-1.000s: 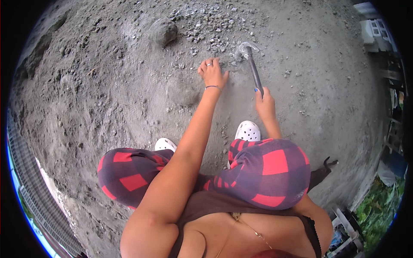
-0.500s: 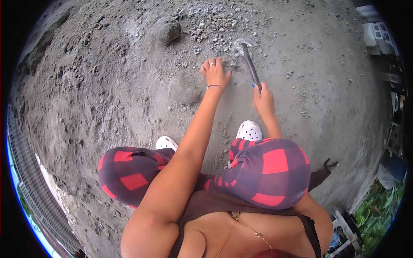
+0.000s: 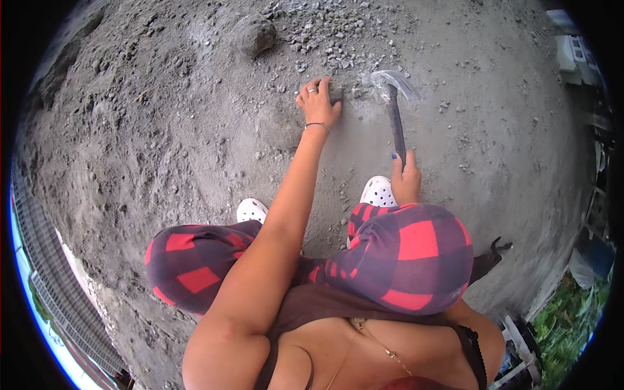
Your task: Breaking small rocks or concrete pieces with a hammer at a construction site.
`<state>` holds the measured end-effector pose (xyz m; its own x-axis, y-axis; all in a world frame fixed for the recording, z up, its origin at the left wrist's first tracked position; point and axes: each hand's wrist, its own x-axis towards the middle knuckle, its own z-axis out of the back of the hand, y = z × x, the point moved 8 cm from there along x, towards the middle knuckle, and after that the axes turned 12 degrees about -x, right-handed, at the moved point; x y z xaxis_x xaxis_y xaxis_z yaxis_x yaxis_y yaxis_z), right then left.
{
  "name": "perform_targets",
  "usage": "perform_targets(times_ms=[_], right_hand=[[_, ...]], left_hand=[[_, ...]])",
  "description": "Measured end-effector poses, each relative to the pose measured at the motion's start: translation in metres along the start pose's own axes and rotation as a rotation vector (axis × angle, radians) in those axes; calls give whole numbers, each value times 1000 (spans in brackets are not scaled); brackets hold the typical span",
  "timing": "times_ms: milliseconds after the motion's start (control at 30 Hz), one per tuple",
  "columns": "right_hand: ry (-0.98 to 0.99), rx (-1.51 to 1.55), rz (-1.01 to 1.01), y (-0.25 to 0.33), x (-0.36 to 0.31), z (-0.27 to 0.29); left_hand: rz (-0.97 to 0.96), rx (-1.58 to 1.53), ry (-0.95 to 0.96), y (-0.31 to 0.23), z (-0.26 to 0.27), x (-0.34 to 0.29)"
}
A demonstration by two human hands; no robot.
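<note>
My right hand (image 3: 406,182) is closed round the lower handle of a claw hammer (image 3: 396,127). The hammer's dusty metal head points away from me, with its claw to the right and its striking face to the left, over pale powder on the ground. To the left, my left hand (image 3: 318,102) is low on the dirt, wearing a ring and a thin wristband. Between its thumb and forefinger sits a small grey stone (image 3: 335,93), partly covered by the fingers. Several broken stone chips (image 3: 331,40) lie scattered beyond both hands.
A large round rock (image 3: 254,36) rests at the far left of the chips, and another dusty rock (image 3: 281,127) is half sunk near my left wrist. My white clogs (image 3: 378,192) stand close below the hands. Concrete blocks (image 3: 572,52) line the right edge, above green plants (image 3: 572,312).
The hammer and my right hand have moved to the right and nearer to me, away from the left hand. My left hand has shifted slightly left and a little farther away.
</note>
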<state>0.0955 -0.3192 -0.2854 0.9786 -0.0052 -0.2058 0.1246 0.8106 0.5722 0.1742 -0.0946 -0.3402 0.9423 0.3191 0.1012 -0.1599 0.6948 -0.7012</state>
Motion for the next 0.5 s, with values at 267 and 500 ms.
perform_targets(times_ms=[267, 500], right_hand=[[23, -173, 89, 4, 39, -18], [30, -209, 76, 11, 30, -25]], left_hand=[[41, 0, 24, -4, -8, -1], [6, -16, -5, 4, 0, 2]])
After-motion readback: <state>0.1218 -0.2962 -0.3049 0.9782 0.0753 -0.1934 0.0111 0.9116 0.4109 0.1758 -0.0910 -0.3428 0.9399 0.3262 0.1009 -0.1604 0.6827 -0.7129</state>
